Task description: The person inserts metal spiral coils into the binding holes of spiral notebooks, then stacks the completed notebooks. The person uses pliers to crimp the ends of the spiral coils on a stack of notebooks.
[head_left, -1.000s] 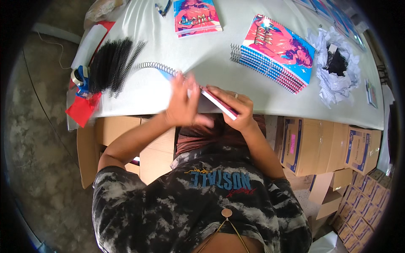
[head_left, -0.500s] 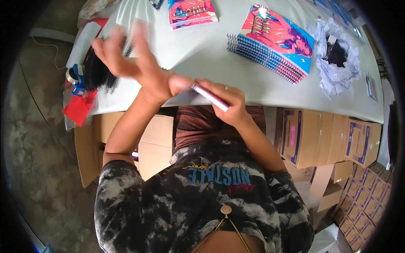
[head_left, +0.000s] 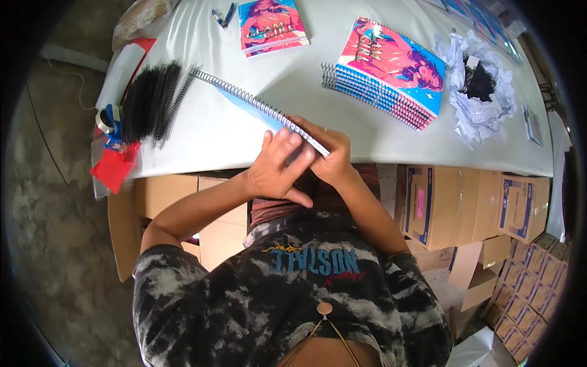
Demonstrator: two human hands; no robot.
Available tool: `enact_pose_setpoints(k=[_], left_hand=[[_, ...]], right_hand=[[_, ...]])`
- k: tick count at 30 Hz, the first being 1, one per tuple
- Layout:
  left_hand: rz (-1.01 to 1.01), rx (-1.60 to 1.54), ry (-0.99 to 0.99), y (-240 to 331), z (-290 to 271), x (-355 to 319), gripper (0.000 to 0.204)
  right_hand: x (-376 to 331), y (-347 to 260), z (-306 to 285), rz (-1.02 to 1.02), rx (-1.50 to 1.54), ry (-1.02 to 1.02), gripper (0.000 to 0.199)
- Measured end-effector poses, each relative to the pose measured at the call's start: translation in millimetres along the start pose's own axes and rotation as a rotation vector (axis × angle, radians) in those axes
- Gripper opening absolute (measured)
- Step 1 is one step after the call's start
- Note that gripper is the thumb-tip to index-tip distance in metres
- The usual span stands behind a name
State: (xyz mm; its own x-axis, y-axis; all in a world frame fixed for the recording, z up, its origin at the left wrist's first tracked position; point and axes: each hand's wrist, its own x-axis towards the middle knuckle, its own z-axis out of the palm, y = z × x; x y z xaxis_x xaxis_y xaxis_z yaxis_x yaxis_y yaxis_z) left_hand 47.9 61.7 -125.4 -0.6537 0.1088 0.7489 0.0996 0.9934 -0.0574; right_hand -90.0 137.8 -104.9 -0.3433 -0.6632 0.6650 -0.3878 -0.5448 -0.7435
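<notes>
A thin notebook [head_left: 315,144] is tilted nearly edge-on at the table's front edge, and my right hand [head_left: 330,150] is closed round its near end. A long black spiral coil [head_left: 235,92] runs along the notebook's upper edge and sticks out far to the upper left, over the table. Part of a light blue cover shows beneath the coil. My left hand [head_left: 275,168] is close to the coil's near part, palm up, its fingers apart and a little blurred. Whether its fingertips touch the coil or the notebook, I cannot tell.
Loose black coils [head_left: 150,101] lie at the left beside a blue tape dispenser [head_left: 111,125]. A stack of spiral notebooks [head_left: 394,73] stands at the right, near crumpled white paper [head_left: 483,116] holding black bits. More notebooks [head_left: 272,27] and pliers [head_left: 224,15] lie farther back. Cardboard boxes [head_left: 452,205] sit below.
My left hand has come down from the upper left to beside the notebook. The long coil now shows clearly along the notebook's edge. My right hand keeps its grip.
</notes>
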Motion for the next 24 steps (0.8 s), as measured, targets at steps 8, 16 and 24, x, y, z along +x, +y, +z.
enact_pose_setpoints(k=[8,16,24], left_hand=[[-0.114,-0.173,-0.095,6,-2,2,0.089],[-0.684,-0.450,-0.166,25,-81,83,0.059],[-1.305,-1.044,0.277,-11,-101,77,0.015]], right_hand=[[-7,2,3,0.074,-0.030,-0.101,0.039],[34,-30,18,-0.195,0.079,-0.149,0.083],[83,-68,-8,0.468,0.117,-0.334,0.016]])
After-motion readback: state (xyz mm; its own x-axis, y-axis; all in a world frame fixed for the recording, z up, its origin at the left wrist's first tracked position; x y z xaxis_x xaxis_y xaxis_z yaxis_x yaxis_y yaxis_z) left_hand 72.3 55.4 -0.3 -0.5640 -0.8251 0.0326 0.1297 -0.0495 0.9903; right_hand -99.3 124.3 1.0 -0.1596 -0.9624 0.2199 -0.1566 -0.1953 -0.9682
